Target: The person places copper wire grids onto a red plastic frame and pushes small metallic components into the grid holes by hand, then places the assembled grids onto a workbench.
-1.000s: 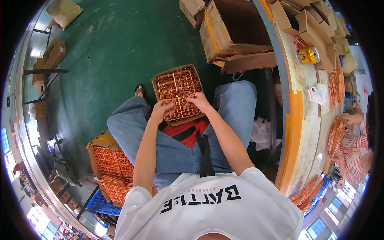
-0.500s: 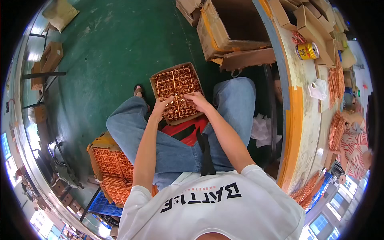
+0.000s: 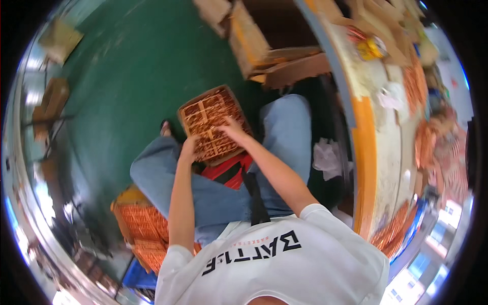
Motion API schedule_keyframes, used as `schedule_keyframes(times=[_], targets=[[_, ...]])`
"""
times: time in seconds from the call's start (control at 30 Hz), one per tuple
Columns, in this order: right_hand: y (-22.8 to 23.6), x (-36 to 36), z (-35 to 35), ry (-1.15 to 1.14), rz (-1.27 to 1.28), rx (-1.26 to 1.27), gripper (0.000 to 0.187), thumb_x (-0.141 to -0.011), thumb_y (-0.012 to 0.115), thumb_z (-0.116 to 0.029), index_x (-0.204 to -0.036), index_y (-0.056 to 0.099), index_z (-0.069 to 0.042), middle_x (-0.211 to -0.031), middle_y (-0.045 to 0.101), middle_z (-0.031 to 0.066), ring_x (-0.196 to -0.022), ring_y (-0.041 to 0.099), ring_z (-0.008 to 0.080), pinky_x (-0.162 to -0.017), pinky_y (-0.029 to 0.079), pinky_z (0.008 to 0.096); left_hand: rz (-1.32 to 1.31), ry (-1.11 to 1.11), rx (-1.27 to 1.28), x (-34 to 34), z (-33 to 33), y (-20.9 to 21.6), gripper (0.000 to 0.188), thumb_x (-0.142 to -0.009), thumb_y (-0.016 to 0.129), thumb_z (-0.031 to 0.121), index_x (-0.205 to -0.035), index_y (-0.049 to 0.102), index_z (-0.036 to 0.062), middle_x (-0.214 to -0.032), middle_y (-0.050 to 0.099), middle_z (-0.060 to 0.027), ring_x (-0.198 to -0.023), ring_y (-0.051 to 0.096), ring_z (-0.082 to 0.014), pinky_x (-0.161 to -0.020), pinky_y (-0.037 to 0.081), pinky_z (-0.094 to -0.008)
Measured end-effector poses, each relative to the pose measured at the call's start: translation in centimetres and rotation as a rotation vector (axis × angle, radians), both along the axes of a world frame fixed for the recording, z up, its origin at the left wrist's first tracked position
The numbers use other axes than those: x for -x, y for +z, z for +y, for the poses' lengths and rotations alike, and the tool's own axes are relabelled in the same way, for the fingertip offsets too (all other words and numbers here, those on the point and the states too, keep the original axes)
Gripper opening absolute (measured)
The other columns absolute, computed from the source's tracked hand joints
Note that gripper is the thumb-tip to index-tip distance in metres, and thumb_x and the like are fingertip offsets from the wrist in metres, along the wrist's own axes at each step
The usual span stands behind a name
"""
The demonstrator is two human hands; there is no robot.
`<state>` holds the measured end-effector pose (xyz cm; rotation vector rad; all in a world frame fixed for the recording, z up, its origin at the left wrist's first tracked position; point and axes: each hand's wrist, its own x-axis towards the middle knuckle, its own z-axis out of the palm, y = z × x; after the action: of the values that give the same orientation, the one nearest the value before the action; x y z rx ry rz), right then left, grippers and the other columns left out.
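A cardboard box (image 3: 230, 156) sits in front of my lap, filled with a copper-orange plastic grid (image 3: 208, 105) that has small metallic-looking pieces among its bars. My left hand (image 3: 188, 148) is at the box's near left side; blur hides how its fingers are bent. Over the middle of the grid is my right hand (image 3: 233, 130), fingers stretched out and apart, with nothing visible in it. Whether its fingertips touch the grid I cannot tell. Something red and black (image 3: 235, 175) shows between the box and my legs.
To my left stands a carton (image 3: 122, 216) of similar orange grids, above a blue crate (image 3: 136, 277). A worktable (image 3: 363, 168) runs along my right, bearing a can (image 3: 371, 48) and orange bundles. Ahead is a large open carton (image 3: 249, 43). White plastic (image 3: 326, 158) lies near my right leg.
The whole view has shifted and blurred. My left hand has moved off the grid to the box's left side. My right hand has opened, its fingers now spread over the grid.
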<state>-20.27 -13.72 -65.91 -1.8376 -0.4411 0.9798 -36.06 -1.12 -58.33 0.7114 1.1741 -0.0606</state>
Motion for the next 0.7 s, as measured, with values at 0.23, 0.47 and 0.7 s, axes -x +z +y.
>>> schedule_keyframes(times=[0.23,0.47,0.7], targets=[[28.1,4.1,-1.7,-0.017,0.362,-0.609,0.022,-0.093,0.044,-0.021,-0.083,0.049,-0.002,-0.07,0.054,0.007,-0.062,0.057,0.0162,-0.052,0.046,0.0301,-0.424,0.137,-0.288,5.2,-2.7,20.5,0.045,-0.094,0.039,0.04,-0.13,0.04,0.0134,-0.127,0.046,-0.0118,-0.108,0.05,-0.0288,-0.09,0.047,-0.0416],[47.6,-21.1,-29.6,-0.598,-0.259,-0.515,0.019,-0.091,0.048,-0.022,-0.094,0.051,-0.003,-0.081,0.059,0.01,-0.059,0.059,0.0182,-0.055,0.052,0.0272,-0.74,-0.381,-0.087,-7.0,-10.8,26.3,0.04,-0.093,0.041,0.036,-0.115,0.049,0.0042,-0.104,0.058,-0.0122,-0.092,0.059,-0.0242,-0.068,0.053,-0.0338],[43.3,-53.4,-43.5,-1.259,-0.709,-0.003,0.021,-0.087,0.053,-0.018,-0.089,0.054,0.002,-0.078,0.061,0.0143,-0.057,0.056,0.0228,-0.051,0.045,0.0371,-0.412,-0.636,-0.089,-11.2,-10.3,24.3,0.028,-0.087,0.059,0.021,-0.113,0.055,0.0092,-0.114,0.056,-0.0103,-0.103,0.057,-0.0243,-0.085,0.048,-0.0357]])
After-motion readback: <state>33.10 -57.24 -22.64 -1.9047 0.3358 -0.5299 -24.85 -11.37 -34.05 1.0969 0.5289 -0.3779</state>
